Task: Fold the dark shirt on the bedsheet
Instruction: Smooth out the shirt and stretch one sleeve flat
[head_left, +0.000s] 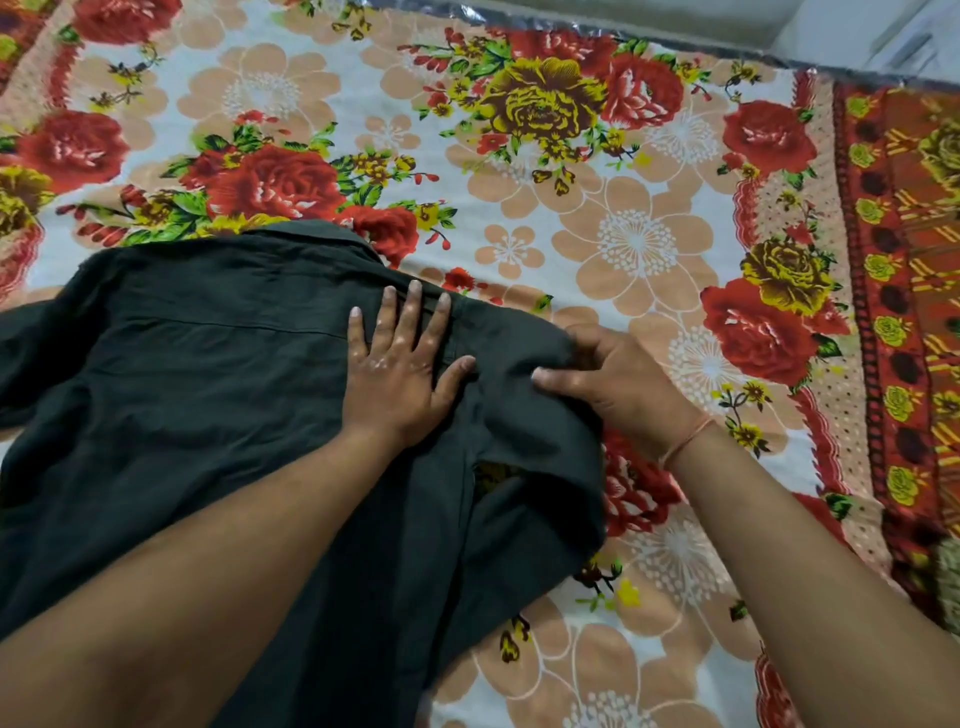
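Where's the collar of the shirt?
In the head view, the collar is at the far edge of the shirt, left of middle, just beyond the left hand and beside a red rose on the bedsheet.

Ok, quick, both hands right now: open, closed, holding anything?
Left hand: open, pressed flat on the dark shirt.
Right hand: closed, gripping the shirt's sleeve.

Under the left hand (397, 364), the shirt (208, 389) is matt, dark woven cloth, softly creased. The sheet (639, 244) beyond the right hand (618, 384) is smooth, matt printed cloth. Farther off lies a glossy strip (597, 26), perhaps plastic film.
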